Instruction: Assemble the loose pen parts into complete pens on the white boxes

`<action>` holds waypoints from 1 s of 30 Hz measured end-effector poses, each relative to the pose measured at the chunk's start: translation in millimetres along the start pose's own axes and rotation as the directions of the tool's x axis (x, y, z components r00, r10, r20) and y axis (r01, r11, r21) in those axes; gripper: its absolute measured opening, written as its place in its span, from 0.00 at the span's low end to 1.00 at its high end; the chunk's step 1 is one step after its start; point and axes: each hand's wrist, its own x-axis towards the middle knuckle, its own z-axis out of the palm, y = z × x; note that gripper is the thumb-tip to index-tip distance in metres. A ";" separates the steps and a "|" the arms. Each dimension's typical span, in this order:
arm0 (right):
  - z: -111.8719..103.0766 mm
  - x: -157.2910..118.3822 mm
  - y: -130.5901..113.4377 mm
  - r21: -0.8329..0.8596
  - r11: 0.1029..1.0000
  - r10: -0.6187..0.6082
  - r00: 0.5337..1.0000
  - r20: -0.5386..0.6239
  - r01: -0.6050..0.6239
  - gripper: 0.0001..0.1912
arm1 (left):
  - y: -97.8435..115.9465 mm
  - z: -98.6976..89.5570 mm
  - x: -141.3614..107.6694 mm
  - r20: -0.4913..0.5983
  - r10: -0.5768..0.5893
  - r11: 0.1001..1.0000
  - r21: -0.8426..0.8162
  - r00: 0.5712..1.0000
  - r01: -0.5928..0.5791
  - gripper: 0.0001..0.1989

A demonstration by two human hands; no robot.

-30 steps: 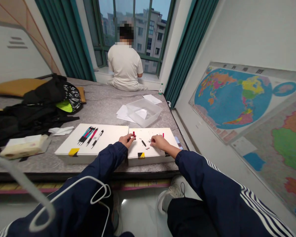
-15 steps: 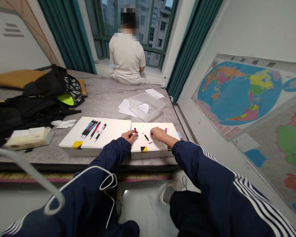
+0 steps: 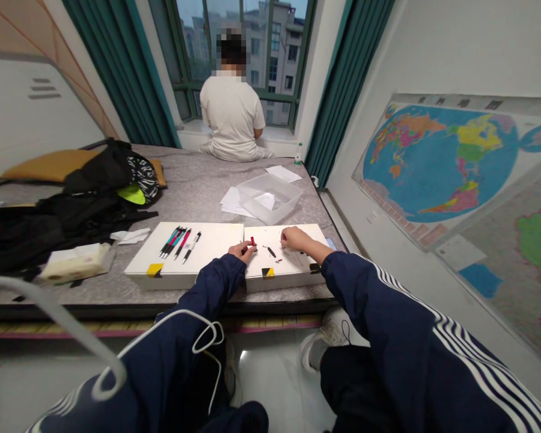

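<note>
My left hand (image 3: 240, 251) is closed at the left edge of the right-hand white box (image 3: 256, 278), with a short red pen part (image 3: 253, 241) between its fingertips. Dark bits beside the fingers are too small to name. My right hand (image 3: 296, 239) is pinched low over the same box, and whatever lies in its fingertips cannot be made out. Between the hands lie a black pen grip (image 3: 271, 252) and a small red-and-dark piece (image 3: 278, 260). Several whole click pens (image 3: 176, 240) lie on the left-hand white box (image 3: 220, 240), one of them white and black (image 3: 192, 247).
Behind the boxes stand a clear plastic bin (image 3: 270, 201) and loose papers (image 3: 234, 203). A tissue pack (image 3: 77, 263) and black bags (image 3: 72, 204) lie to the left. Someone in a white shirt (image 3: 231, 114) sits by the window. A white cable (image 3: 180, 313) crosses my left sleeve.
The whole view has shifted slightly. My right hand has moved a little farther back on the box, and a red piece formerly seen beside it no longer shows. My left hand keeps its hold.
</note>
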 end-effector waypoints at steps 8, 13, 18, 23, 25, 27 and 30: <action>-20.8 4.6 -32.8 0.222 0.927 -0.245 0.935 -0.255 0.303 0.10 | 1.1 -2.4 1.5 0.043 0.015 1.000 0.019 0.999 -0.016 0.20; -18.1 11.5 -53.4 0.132 0.889 -0.388 0.875 -0.290 0.439 0.10 | 3.8 -2.9 1.4 0.029 0.027 0.999 0.046 0.999 -0.028 0.19; -19.0 16.9 -60.3 0.068 0.895 -0.421 0.885 -0.200 0.441 0.11 | 9.5 -4.3 1.4 0.080 0.003 0.998 0.060 0.997 -0.008 0.18; -15.7 21.8 -68.2 -0.001 0.909 -0.415 0.903 -0.111 0.417 0.11 | 5.5 -3.2 3.7 0.116 -0.003 0.995 0.102 0.993 -0.009 0.18; -16.2 23.3 -71.3 -0.032 0.917 -0.399 0.913 -0.082 0.397 0.10 | 3.1 -2.5 4.1 0.134 0.017 0.992 0.125 0.991 -0.034 0.18; -18.5 24.2 -73.7 -0.056 0.928 -0.372 0.926 -0.065 0.369 0.10 | 1.8 -1.9 3.6 0.135 0.031 0.987 0.151 0.990 -0.051 0.19; -22.6 24.1 -75.5 -0.068 0.935 -0.352 0.933 -0.073 0.348 0.10 | 1.6 -1.4 2.0 0.115 0.028 0.985 0.167 0.993 -0.047 0.19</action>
